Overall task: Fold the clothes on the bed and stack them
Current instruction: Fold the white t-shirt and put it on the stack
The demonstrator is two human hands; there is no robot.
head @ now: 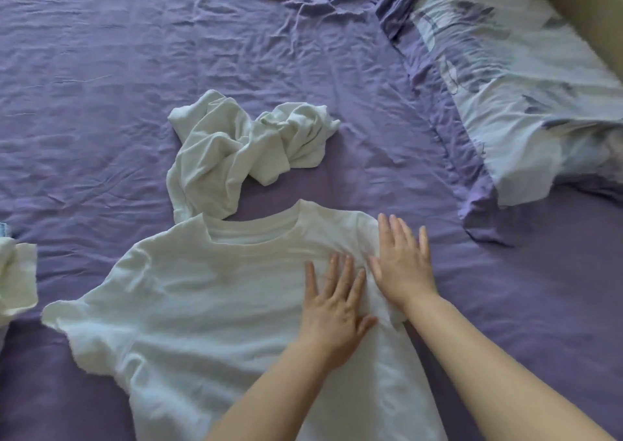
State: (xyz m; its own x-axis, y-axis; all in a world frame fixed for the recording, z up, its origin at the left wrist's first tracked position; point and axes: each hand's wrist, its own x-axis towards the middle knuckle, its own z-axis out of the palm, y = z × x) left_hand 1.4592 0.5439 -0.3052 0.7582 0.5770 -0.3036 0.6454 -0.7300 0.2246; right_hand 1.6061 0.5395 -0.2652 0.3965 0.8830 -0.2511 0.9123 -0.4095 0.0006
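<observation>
A white T-shirt lies spread flat on the purple bed sheet, neck hole away from me. Its left sleeve sticks out to the left; its right sleeve lies folded in under my hands. My left hand presses flat on the shirt's right chest, fingers straight. Beside it, my right hand lies flat on the right shoulder and sleeve, fingers spread. A crumpled white garment sits just beyond the collar.
More white cloth with a bit of blue shows at the left edge. A pillow in a pale printed case with purple border lies at the upper right. Bare sheet stretches across the far left.
</observation>
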